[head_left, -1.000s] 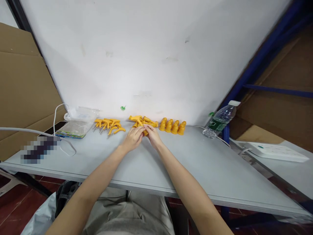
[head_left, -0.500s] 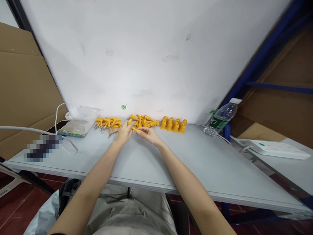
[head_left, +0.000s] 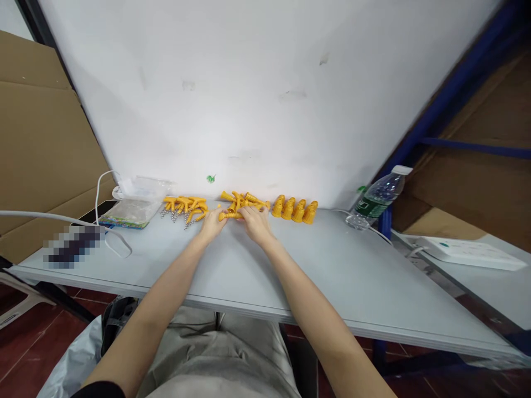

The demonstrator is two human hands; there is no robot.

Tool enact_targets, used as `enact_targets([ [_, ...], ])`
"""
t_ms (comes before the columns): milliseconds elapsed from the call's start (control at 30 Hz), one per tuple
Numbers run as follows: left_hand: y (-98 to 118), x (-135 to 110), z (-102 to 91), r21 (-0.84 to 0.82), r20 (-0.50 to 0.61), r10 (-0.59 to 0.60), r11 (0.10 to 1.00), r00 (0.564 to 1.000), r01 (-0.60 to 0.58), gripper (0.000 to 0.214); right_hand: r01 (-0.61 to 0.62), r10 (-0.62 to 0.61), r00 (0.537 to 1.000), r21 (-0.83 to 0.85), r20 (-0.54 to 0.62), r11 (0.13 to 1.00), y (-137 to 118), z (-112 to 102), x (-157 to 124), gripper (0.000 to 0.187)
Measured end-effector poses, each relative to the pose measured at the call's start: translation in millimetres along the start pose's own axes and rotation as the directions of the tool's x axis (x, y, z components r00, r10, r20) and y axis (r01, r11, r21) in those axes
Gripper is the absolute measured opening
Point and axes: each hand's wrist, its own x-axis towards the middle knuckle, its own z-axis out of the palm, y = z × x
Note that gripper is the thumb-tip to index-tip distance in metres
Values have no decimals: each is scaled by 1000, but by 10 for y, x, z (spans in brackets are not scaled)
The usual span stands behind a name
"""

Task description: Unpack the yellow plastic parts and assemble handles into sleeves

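Yellow piece is lying flatter now, left hand and right hand pinching it, so I'm seeing two-handed work (remotely, lol).

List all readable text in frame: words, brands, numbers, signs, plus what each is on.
No text can be read.
Green label on the bottle: pale marks, too small to read.
Printed strip on the clear bag: too small and blurred.
Green mark on the white wall: no readable lettering.
Yellow pieces: no lettering discernible.
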Motion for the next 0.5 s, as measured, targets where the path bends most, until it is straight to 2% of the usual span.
enact_targets([
  [100, 45, 4, -25, -159, 120, -194, 964, 974, 212, 18, 22, -23, 1000, -30, -5, 999, -11, 15, -9, 31],
  [200, 61, 0, -64, -208, 196, -259, 931, 946, 299, 18, 18, -17, 999, -28, 30, 999, -17, 38, -8, 32],
  [267, 53, -5, -77, -155, 155, -208, 960, 966, 232, 17, 13, -12, 998, -15, 62, 1000, 1, 54, -8, 31],
  [333, 36, -15, -71, -46, 31, -54, 997, 998, 55, 16, 1, -2, 996, 12, 84, 1000, 43, 74, -13, 28],
  [433, 15, -42, -39, 108, -92, 201, 976, 975, -191, 23, 0, -8, 996, 81, 90, 997, 132, 109, -30, 28],
  [500, 16, -60, -17, 129, -104, 255, 962, 961, -242, 27, 16, -26, 996, 113, 84, 993, 172, 127, -39, 30],
])
